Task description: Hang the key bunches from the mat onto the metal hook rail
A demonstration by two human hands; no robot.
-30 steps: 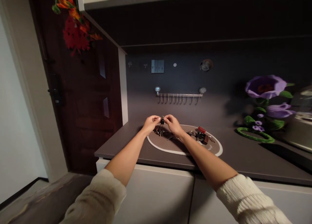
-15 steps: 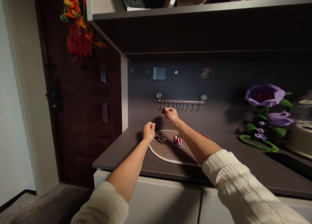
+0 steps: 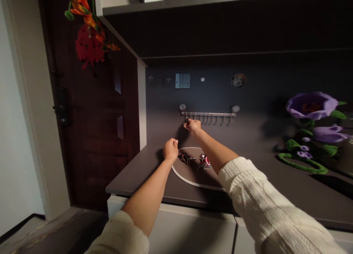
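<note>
Now the right hand (image 3: 195,126), fingers pinching a dark keyring (image 3: 186,122), has edged higher, bringing it close under the hook rail (image 3: 212,114), the left hand (image 3: 171,150) staying curled closed.

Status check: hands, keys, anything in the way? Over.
Right hand holding small black-and-metal keys below left end of clear, straight hook rail; contact unclear. Left hand curled, no held item visible. No obstruction seen.

The right hand (image 3: 194,125) is hovering higher, its fingers (image 3: 189,125) pinching together and the right forearm (image 3: 217,147) slanting forward and inward. The left hand (image 3: 170,150) is forming a loose fist lower down, the left forearm (image 3: 151,196) also slanting inward.
</note>
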